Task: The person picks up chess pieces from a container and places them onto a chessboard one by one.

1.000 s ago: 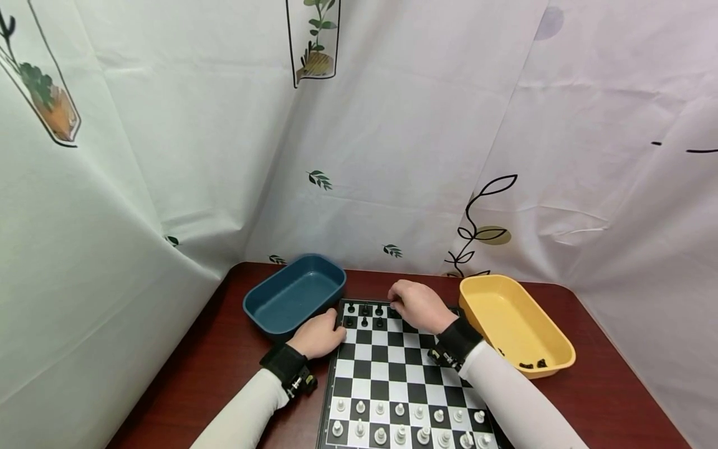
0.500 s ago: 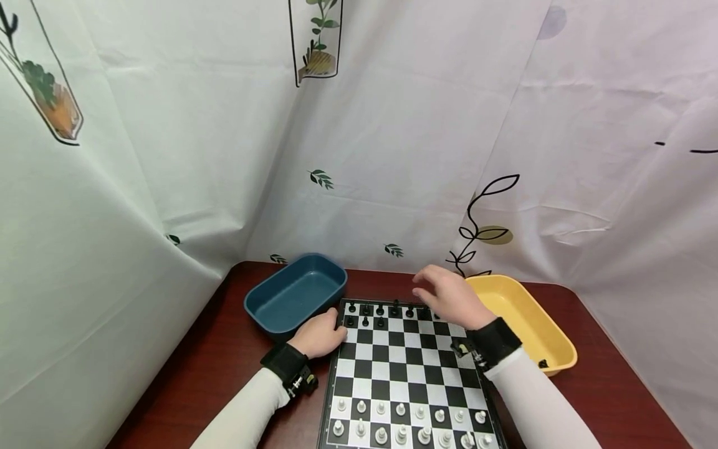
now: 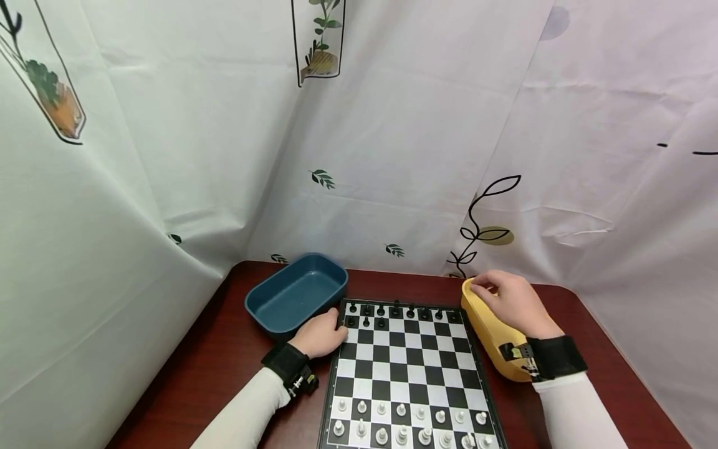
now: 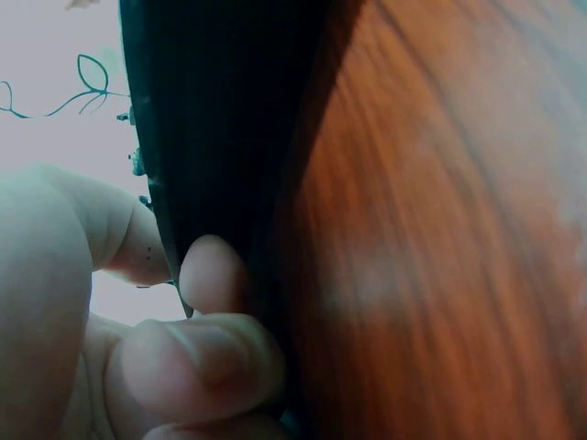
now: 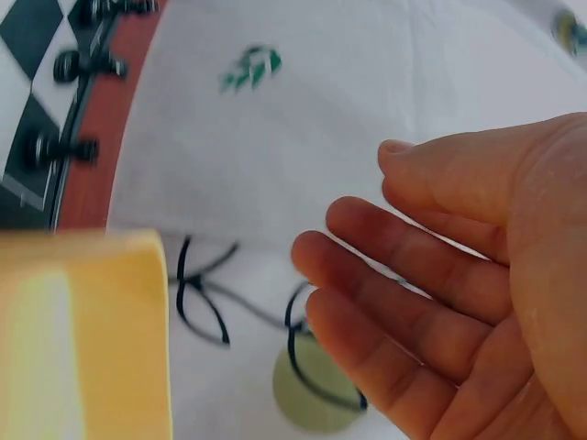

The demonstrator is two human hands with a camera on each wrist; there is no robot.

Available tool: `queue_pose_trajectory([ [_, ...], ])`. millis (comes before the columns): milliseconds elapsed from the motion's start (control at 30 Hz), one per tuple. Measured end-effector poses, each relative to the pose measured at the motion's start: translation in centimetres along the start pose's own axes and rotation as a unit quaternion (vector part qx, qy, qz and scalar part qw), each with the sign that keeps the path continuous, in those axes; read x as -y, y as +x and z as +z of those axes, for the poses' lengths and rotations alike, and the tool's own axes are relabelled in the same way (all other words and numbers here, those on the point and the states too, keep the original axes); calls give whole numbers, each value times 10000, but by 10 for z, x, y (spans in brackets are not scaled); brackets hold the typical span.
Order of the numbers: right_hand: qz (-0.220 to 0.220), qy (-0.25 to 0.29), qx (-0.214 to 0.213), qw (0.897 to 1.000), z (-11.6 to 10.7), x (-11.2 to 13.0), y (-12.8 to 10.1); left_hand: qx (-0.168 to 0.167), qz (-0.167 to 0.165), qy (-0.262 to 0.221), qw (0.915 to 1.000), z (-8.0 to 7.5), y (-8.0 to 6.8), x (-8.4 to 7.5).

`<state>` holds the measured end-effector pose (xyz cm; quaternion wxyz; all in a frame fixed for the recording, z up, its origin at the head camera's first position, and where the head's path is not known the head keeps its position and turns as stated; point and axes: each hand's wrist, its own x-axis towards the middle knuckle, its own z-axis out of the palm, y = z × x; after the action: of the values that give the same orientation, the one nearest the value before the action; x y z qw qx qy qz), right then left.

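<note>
A black-and-white chessboard (image 3: pixel 399 355) lies on the table. White chess pieces (image 3: pixel 402 434) fill its two near rows. Black pieces (image 3: pixel 411 311) line the far row, with three black pawns (image 3: pixel 366 322) in front at the left. My left hand (image 3: pixel 320 333) holds the board's left edge; in the left wrist view its fingertips (image 4: pixel 202 362) sit against the dark side. Over the yellow bin (image 3: pixel 493 337), right of the board, is my right hand (image 3: pixel 513 304), fingers relaxed and apart, nothing in them. Hand and wrist hide most of the bin's inside.
A blue bin (image 3: pixel 297 293) stands at the back left, close to my left hand. The dark red-brown table (image 3: pixel 191 374) ends at a white patterned curtain (image 3: pixel 392 156) behind and at the left.
My right hand has left the far row of the board and travelled right to above the yellow bin. A full black back row now shows. The left hand stays put.
</note>
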<state>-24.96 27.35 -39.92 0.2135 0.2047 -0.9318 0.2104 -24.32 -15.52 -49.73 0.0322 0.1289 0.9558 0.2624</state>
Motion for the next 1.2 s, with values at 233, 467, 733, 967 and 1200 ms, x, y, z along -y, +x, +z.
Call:
queue_pose_trajectory([
  [233,320,-131,-9,9994,-17,-26,-11,0,-56,23,10000,2,3,4],
  [467,622,-225,123,9977,-21,-38,-17,-15,55,1,10000,2,4,4],
  [733,615,-311,616,9957,-10,-45,-16,9,-58,-56,10000,6,4,7],
  [967,819,-368,1236,9883,-2,-50,-20,-25,-32,-76,10000,6,3,6],
  [1200,991,6,2062,9735,1,-52,-22,8,-22,-37,10000,3,2,4],
])
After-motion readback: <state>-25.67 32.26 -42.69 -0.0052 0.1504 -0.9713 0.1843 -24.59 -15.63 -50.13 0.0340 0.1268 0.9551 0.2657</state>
